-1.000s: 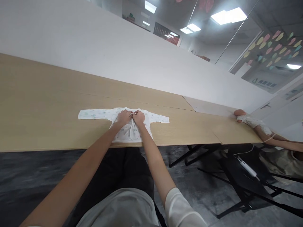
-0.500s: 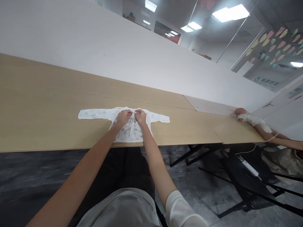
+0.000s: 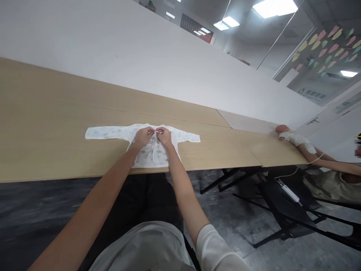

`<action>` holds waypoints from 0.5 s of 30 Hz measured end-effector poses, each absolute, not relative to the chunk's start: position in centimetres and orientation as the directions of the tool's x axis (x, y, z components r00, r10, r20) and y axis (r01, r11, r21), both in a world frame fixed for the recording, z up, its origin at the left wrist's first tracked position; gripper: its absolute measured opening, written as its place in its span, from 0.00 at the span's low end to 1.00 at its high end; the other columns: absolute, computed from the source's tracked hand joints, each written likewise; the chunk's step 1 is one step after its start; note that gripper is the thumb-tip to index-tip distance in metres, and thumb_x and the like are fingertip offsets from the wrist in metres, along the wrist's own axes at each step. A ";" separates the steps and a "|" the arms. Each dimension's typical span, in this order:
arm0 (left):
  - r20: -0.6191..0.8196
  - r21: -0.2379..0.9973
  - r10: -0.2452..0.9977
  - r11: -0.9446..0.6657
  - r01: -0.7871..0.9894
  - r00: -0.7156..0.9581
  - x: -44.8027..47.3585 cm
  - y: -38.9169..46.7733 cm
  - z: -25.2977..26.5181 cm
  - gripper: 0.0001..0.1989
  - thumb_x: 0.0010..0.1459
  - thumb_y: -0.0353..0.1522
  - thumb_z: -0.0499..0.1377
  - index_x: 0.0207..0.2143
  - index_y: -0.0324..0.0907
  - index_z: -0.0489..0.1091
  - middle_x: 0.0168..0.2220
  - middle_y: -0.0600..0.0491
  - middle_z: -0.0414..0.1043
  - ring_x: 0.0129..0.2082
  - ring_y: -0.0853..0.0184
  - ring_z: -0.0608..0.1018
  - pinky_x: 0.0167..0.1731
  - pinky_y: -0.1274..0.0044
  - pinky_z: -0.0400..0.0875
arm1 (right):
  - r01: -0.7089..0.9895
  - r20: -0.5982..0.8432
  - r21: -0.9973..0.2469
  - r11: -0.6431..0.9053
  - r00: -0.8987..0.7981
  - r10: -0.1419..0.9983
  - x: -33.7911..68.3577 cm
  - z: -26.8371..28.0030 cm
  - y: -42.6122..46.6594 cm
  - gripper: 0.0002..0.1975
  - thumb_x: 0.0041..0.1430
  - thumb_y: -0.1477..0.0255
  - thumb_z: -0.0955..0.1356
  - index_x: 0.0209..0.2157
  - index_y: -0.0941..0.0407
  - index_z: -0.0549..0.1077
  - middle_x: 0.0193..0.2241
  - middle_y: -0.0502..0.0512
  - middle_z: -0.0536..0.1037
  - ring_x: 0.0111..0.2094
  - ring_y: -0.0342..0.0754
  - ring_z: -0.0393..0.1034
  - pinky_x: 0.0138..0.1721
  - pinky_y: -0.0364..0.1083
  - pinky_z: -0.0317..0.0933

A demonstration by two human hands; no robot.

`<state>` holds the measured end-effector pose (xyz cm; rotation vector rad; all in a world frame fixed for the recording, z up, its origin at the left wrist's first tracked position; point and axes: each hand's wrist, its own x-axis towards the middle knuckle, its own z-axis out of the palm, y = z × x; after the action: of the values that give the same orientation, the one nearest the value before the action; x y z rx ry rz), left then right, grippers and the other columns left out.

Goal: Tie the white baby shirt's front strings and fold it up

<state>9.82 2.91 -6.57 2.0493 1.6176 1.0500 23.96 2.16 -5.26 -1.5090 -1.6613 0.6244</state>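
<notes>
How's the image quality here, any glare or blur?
Head view: the brightest ceiling light burns out to white; head view: white garment softly lit, its small print soft; head view: far sign too blurred to read; head view: table slants, likely lens or head tilt.

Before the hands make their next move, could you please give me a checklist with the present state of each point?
1. White garment lying on the table: ok.
2. Both sleeves spread outward: ok.
3. Left hand at the upper front of the garment: ok.
4. Right hand close beside it: ok.
5. What the fingertips pinch: cannot tell, too small to see.
6. Bottom hem well back from the table's near edge: not ok, it lies close to it.
</notes>
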 end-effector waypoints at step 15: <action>0.373 0.715 0.922 -0.358 0.600 0.106 9.5 2.7 -6.6 0.15 0.56 0.37 0.54 0.39 0.41 0.76 0.39 0.47 0.80 0.38 0.62 0.78 0.43 0.73 0.71 | 0.584 0.192 -0.799 0.146 0.017 0.981 23.9 -4.1 1.3 0.18 0.63 0.81 0.60 0.48 0.55 0.75 0.41 0.51 0.81 0.42 0.42 0.75 0.47 0.40 0.66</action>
<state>9.47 2.75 -6.65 2.0065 1.4857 1.1372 23.92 1.34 -4.12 -1.5295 -1.6608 0.6577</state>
